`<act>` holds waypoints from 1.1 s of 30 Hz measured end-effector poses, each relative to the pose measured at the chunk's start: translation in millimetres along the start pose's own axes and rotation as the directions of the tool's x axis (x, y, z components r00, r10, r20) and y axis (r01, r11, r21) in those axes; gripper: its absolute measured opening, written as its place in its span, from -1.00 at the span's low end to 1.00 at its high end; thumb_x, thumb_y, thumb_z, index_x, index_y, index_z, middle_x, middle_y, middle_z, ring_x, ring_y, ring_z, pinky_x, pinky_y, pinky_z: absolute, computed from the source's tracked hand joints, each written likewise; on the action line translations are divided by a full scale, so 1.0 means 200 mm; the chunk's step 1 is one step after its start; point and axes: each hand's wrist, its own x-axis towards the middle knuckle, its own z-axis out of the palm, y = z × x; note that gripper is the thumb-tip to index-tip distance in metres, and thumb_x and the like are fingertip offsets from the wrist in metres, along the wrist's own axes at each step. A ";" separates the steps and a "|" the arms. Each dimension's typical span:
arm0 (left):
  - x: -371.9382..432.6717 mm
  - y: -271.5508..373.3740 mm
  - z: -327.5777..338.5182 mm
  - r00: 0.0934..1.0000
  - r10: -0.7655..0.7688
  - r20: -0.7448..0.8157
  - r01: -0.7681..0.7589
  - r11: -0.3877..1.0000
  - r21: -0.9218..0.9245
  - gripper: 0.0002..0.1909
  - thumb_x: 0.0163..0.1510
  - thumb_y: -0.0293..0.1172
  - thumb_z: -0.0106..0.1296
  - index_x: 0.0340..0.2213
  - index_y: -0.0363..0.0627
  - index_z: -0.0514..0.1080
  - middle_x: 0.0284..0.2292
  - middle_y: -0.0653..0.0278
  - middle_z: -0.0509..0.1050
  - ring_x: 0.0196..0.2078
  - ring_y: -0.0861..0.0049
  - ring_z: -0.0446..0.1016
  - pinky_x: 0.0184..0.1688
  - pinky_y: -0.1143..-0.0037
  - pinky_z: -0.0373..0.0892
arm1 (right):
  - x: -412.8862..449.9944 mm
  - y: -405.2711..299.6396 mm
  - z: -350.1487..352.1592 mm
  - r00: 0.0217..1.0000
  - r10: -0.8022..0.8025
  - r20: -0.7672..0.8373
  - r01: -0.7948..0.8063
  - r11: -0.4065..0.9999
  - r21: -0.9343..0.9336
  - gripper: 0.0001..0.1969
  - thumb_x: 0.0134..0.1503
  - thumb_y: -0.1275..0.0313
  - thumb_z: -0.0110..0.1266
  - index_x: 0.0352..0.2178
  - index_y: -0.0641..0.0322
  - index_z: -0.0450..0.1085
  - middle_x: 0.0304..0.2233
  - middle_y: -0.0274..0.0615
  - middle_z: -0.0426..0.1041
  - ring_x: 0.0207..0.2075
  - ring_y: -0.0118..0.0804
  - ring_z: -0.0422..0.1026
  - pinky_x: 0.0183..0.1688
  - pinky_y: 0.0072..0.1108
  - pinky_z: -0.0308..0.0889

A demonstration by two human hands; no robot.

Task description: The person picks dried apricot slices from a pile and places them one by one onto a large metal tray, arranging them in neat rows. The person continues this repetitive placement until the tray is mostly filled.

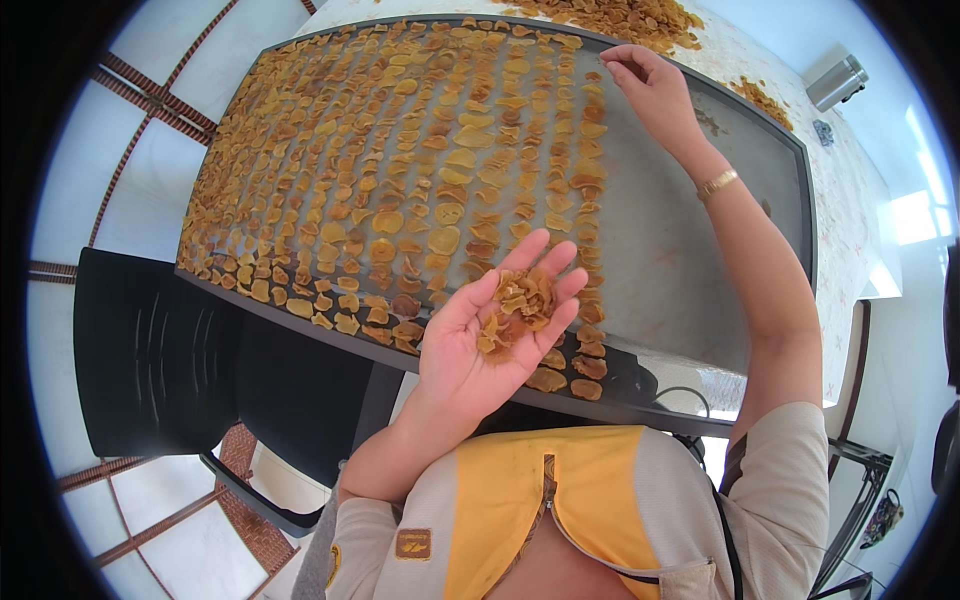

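My left hand [480, 337] is palm up in front of my chest, fingers loosely curled around a small heap of dried yellow-brown slices [523, 298]. Beneath it lies a dark-framed glass tabletop [675, 247], much of it covered by rows of similar dried slices [390, 221]. My right hand [649, 82] reaches to the far side of the glass, just beyond the upper end of the rightmost row [591, 131]. Its thumb and forefinger come close together; whether a slice sits between them is unclear.
Behind the glass, a large pile of dried slices [630, 22] and a smaller pile [761, 101] lie on a pale patterned surface [847, 180]. A metal canister [838, 82] stands at the far right. A black chair [157, 352] is at the left.
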 end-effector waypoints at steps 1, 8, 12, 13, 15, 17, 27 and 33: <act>0.01 -0.01 0.01 1.000 0.018 -0.001 -0.018 1.000 -0.006 -0.45 0.31 -0.33 -0.26 0.30 -0.14 0.05 0.28 0.01 0.13 0.32 0.14 0.11 0.32 0.21 0.13 | -0.03 -0.07 -0.01 1.000 -0.005 0.028 0.004 0.999 0.048 -0.81 0.26 0.46 0.04 -0.14 0.29 0.48 -0.30 -0.45 0.51 -0.27 -0.67 0.38 -0.18 -0.73 0.30; 0.03 -0.09 0.01 0.996 0.058 0.071 -0.056 0.998 -0.035 -0.42 0.31 -0.30 -0.30 0.31 -0.12 0.02 0.33 0.06 0.05 0.39 0.22 -0.02 0.42 0.21 -0.13 | -0.52 -0.63 -0.17 0.886 -0.201 0.418 0.140 0.975 0.171 -0.87 0.10 0.57 0.17 -0.27 0.29 0.49 -0.39 -0.26 0.47 -0.34 -0.41 0.46 -0.27 -0.59 0.38; 0.06 -0.14 0.01 0.994 0.077 0.077 -0.076 0.997 -0.014 -0.44 0.32 -0.29 -0.38 0.31 -0.11 0.04 0.32 0.08 0.07 0.37 0.26 0.02 0.38 0.24 -0.03 | -0.73 -0.70 -0.18 0.830 -0.341 0.441 0.258 0.936 0.237 -0.80 0.01 0.61 0.23 -0.27 0.25 0.48 -0.35 -0.18 0.45 -0.31 -0.19 0.47 -0.27 -0.48 0.41; 0.06 -0.14 0.01 0.993 0.071 0.090 -0.070 0.997 -0.013 -0.45 0.32 -0.29 -0.39 0.30 -0.11 0.06 0.32 0.10 0.09 0.36 0.27 0.04 0.35 0.25 0.02 | -0.77 -0.71 -0.19 0.832 -0.335 0.442 0.259 0.940 0.224 -0.77 -0.01 0.61 0.24 -0.26 0.24 0.48 -0.33 -0.16 0.45 -0.30 -0.15 0.47 -0.27 -0.46 0.41; 0.07 -0.16 0.00 0.993 0.058 0.099 -0.056 0.998 -0.022 -0.46 0.33 -0.29 -0.41 0.30 -0.11 0.06 0.31 0.10 0.09 0.35 0.27 0.07 0.33 0.25 0.06 | -0.81 -0.71 -0.19 0.843 -0.335 0.421 0.270 0.940 0.206 -0.74 -0.03 0.61 0.25 -0.25 0.23 0.47 -0.30 -0.14 0.45 -0.29 -0.10 0.47 -0.26 -0.43 0.42; 0.07 -0.17 -0.01 0.995 0.043 0.094 -0.040 0.998 -0.043 -0.44 0.32 -0.29 -0.45 0.31 -0.10 0.04 0.33 0.08 0.06 0.35 0.26 0.08 0.34 0.25 0.03 | -0.84 -0.68 -0.18 0.858 -0.346 0.379 0.291 0.936 0.196 -0.72 -0.03 0.61 0.26 -0.23 0.23 0.47 -0.30 -0.13 0.45 -0.29 -0.09 0.47 -0.26 -0.42 0.42; 0.10 -0.21 -0.03 0.994 0.026 0.108 -0.025 1.000 -0.015 -0.44 0.31 -0.30 -0.42 0.30 -0.13 0.06 0.32 0.08 0.07 0.34 0.28 0.11 0.37 0.23 -0.01 | -0.87 -0.69 -0.22 0.903 -0.250 0.350 0.150 0.946 0.289 -0.72 0.03 0.67 0.17 -0.19 0.22 0.45 -0.30 -0.13 0.44 -0.29 -0.14 0.47 -0.27 -0.46 0.41; 0.12 -0.23 0.01 0.996 0.033 0.086 -0.032 0.999 -0.006 -0.44 0.31 -0.29 -0.42 0.30 -0.15 0.06 0.31 0.10 0.10 0.34 0.30 0.11 0.39 0.24 -0.05 | -0.83 -0.66 -0.25 0.898 -0.255 0.360 0.190 0.960 0.204 -0.73 0.05 0.68 0.14 -0.18 0.23 0.46 -0.28 -0.13 0.43 -0.30 -0.15 0.47 -0.27 -0.48 0.42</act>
